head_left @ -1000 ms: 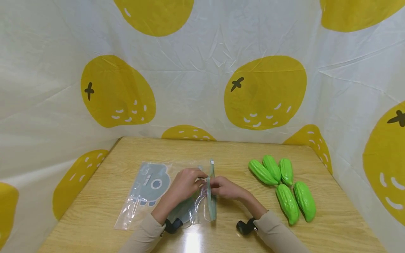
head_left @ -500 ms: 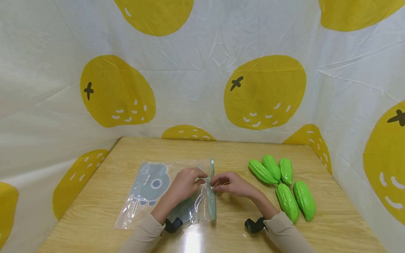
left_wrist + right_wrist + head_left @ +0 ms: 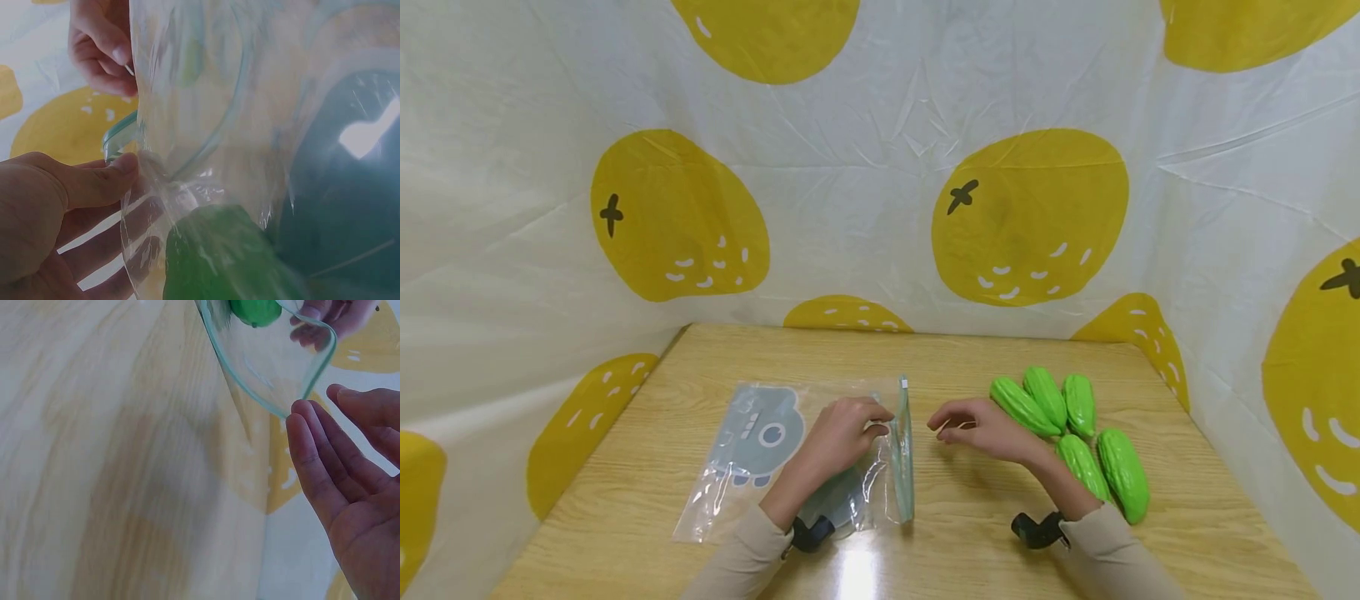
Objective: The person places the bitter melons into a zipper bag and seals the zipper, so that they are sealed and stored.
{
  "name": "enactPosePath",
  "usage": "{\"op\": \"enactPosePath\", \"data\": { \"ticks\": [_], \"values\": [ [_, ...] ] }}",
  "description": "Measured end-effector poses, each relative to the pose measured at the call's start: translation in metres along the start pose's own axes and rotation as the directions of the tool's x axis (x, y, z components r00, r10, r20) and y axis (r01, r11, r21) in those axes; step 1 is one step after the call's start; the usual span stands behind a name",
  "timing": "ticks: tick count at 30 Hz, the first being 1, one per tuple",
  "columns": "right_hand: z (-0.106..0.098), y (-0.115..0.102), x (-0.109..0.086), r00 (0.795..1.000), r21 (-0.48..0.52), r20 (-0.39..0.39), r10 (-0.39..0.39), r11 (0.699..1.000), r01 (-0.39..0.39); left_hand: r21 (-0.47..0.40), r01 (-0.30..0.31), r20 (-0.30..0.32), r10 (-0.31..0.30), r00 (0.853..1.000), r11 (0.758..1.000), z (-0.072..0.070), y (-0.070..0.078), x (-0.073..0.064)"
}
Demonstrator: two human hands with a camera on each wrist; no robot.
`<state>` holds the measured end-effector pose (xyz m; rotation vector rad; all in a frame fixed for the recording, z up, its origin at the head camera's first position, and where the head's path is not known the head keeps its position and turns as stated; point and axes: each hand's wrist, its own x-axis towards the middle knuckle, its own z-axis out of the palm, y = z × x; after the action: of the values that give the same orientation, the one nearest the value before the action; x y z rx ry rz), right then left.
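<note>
1. On the pale wood-grain table point(image 3: 737, 350), a clear plastic bag point(image 3: 760, 450) with a teal rim point(image 3: 907, 487) lies beneath the left hand point(image 3: 842, 433), a green object point(image 3: 219, 256) inside.
2. That hand pinches the rim, probably to hold the bag's mouth parted.
3. The right hand point(image 3: 985, 429), loosely bent and holding nothing, hovers between the bag and five ribbed green gourds point(image 3: 1043, 400), presumably grouped for easy reach.

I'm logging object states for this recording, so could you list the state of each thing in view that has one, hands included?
Zip bag: mouth open, lying on the table.
White slider: at the far end of the mouth.
Green gourd: inside the bag.
Five loose green gourds: lying on the table, outside the bag.
Left hand: pinching the bag's rim.
Right hand: empty, fingers loosely bent.
</note>
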<state>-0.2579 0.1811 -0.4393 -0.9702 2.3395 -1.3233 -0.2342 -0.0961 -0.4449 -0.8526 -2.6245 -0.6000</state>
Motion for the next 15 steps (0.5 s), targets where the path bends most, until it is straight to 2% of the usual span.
{"op": "enactPosePath", "data": {
  "ticks": [15],
  "values": [
    [-0.046,-0.016,-0.047,0.995,-0.148,-0.103,0.009,0.989,-0.024,-0.004,-0.004,-0.007,0.004,1.0,1.0,0.0,0.0,0.0]
  ]
}}
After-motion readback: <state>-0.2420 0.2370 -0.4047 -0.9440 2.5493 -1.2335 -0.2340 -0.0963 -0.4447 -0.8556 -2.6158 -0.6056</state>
